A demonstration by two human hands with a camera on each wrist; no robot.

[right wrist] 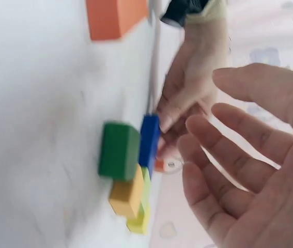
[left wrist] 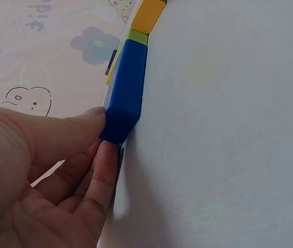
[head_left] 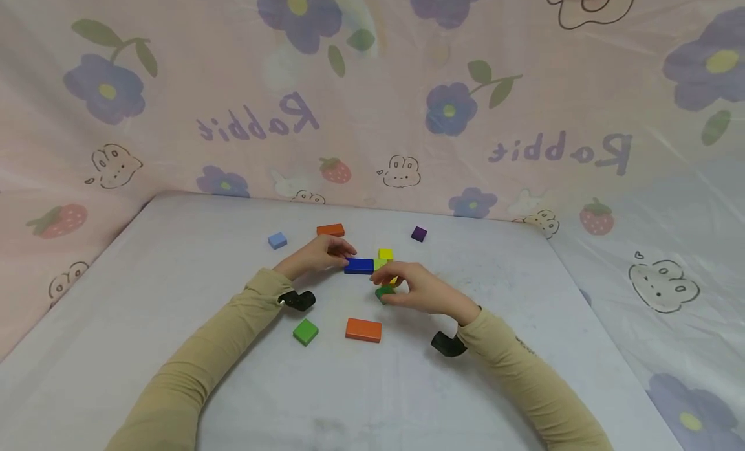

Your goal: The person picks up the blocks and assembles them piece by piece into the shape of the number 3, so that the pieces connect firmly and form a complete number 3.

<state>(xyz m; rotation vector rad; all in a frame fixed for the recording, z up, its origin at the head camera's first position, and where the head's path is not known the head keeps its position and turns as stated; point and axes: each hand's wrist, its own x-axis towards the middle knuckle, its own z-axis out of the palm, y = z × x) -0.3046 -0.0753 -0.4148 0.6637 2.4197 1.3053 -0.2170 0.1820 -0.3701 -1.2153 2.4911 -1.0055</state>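
Observation:
My left hand [head_left: 317, 253] holds the left end of a long blue block [head_left: 359, 266] between thumb and fingers, as the left wrist view also shows. The block lies flat on the table. At its right end sits a lime-green block [head_left: 380, 264], with a yellow block [head_left: 385, 253] behind it. On the near side come a yellow-orange block [right wrist: 126, 196] and a dark green block [right wrist: 119, 151]. Over these last two hovers my right hand [head_left: 421, 289], its fingers spread and loosely bent; in the right wrist view they hold nothing and stand apart from the blocks.
Orange blocks lie behind my left hand [head_left: 330, 230] and near the front [head_left: 363, 330]. A green block [head_left: 305, 332] is at front left, a light blue block [head_left: 277, 240] at back left, a purple block [head_left: 419, 234] at back right. Patterned cloth [head_left: 372, 127] rises behind the table.

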